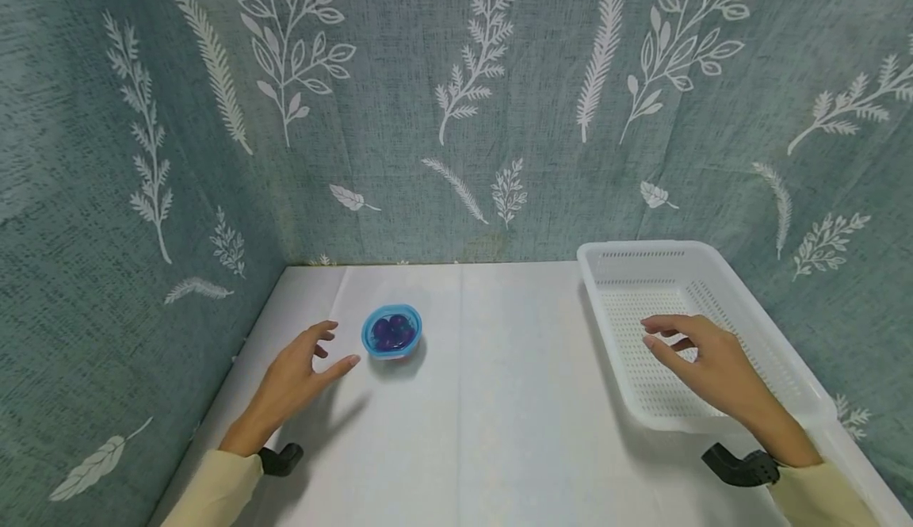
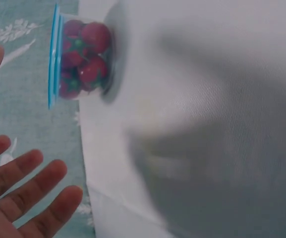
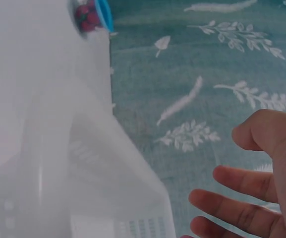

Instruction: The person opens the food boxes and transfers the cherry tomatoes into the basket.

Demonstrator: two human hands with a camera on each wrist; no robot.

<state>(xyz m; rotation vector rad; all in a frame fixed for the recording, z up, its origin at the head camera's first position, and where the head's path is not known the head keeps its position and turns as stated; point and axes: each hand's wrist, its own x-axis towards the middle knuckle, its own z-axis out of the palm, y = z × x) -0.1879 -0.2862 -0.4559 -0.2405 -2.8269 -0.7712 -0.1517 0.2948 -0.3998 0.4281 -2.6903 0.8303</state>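
Note:
A small clear tub (image 1: pixel 391 332) with a blue lid stands on the white table, left of the middle. Through its side in the left wrist view, several red cherry tomatoes (image 2: pixel 92 69) with green stems show. My left hand (image 1: pixel 296 376) hovers just left of the tub, thumb and fingers spread apart, holding nothing. Over the white plastic basket (image 1: pixel 620 353) at the right hangs my right hand (image 1: pixel 702 360), its fingers loosely bent and holding nothing. In the right wrist view the basket's rim (image 3: pixel 48 163) lies beside that hand.
The basket has perforated walls and floor and takes up the table's right side. A teal cloth (image 1: pixel 399 115) with white leaf prints hangs behind the table and along both sides. White covering (image 1: pixel 521 400) lies over the tabletop, with a crease down its middle.

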